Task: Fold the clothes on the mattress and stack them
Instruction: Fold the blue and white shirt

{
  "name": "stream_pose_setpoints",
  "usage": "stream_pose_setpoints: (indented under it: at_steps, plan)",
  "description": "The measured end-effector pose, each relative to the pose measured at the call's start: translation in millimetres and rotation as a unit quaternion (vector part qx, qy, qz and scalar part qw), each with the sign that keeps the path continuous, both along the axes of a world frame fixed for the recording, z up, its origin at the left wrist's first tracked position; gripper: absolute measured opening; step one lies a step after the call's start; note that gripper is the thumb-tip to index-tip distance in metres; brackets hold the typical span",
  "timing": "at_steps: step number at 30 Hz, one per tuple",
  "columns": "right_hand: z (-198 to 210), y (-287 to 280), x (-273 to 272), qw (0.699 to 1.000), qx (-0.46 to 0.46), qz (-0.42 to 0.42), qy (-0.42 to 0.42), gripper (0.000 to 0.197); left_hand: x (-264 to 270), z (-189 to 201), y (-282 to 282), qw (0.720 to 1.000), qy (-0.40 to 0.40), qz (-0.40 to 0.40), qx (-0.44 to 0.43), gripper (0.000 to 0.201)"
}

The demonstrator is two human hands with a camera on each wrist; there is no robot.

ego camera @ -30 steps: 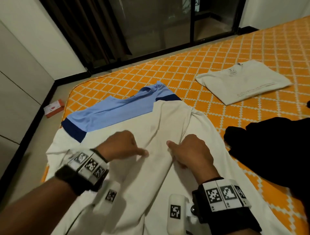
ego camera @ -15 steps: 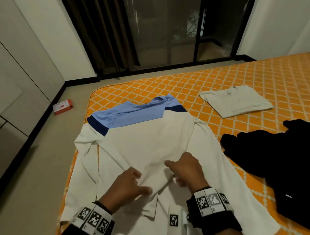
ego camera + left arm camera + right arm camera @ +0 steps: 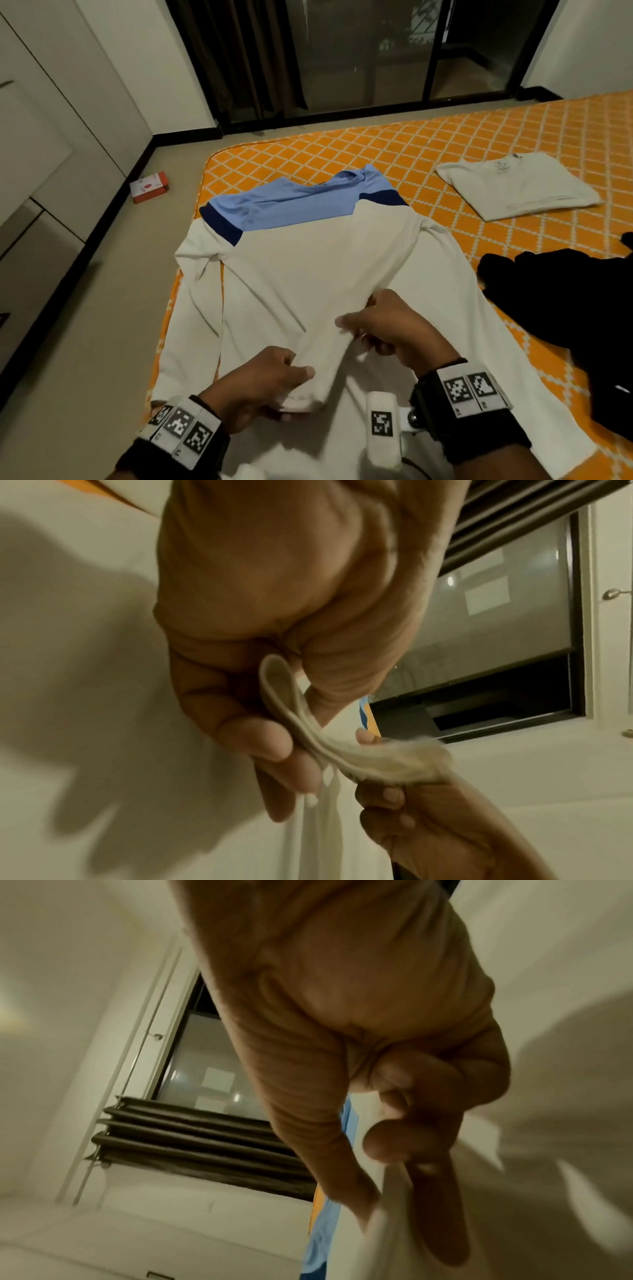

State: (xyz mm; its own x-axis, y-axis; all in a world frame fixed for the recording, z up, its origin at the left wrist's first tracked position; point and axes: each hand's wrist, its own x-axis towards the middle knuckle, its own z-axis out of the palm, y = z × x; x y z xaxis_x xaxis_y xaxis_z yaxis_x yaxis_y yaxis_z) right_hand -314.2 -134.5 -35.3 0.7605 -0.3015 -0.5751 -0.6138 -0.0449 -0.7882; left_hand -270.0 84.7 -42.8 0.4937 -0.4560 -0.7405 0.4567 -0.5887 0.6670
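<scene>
A white long-sleeved shirt [image 3: 308,267] lies spread over the near corner of the orange mattress [image 3: 428,154], on top of a light blue shirt with navy cuffs [image 3: 291,205]. My left hand [image 3: 274,380] pinches the hem of the white shirt [image 3: 308,734], bunched between thumb and fingers. My right hand [image 3: 383,329] grips the same raised fold of the white shirt [image 3: 387,1218] just beyond it. A folded white shirt [image 3: 513,188] rests farther right. A heap of black clothing [image 3: 565,315] sits at the right edge.
The mattress edge runs along the left, with bare floor [image 3: 102,308] beside it. A small red and white box [image 3: 149,186] lies on the floor near white cupboards [image 3: 41,154]. Dark glass doors [image 3: 342,51] and a curtain stand behind.
Both hands slid toward me along the white shirt's middle and gathered its fabric into a raised fold. The view tilted up, showing more of the room.
</scene>
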Motion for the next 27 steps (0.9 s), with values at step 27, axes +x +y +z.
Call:
stream_pose_setpoints:
  at_steps: [27]
  plan:
    - [-24.9,75.8,18.1,0.892,-0.352,0.280,-0.039,0.041,15.9,-8.0,88.3,0.841,-0.347,-0.133,0.394,0.045]
